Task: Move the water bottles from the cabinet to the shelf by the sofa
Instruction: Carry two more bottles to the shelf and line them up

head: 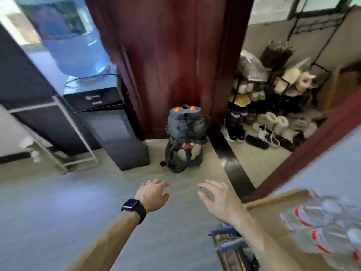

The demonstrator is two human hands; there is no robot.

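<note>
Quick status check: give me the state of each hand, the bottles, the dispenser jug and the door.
left hand: open, empty, watch on wrist
right hand: open, empty
water bottles: lying on a brown surface at lower right, blurred
dispenser jug: inverted on dispenser
door: open

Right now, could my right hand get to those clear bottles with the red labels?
Probably yes. The right hand is open and empty, the clear bottles lie just to its right on a brown surface, and nothing visible sits between them, though the view is blurred.
</note>
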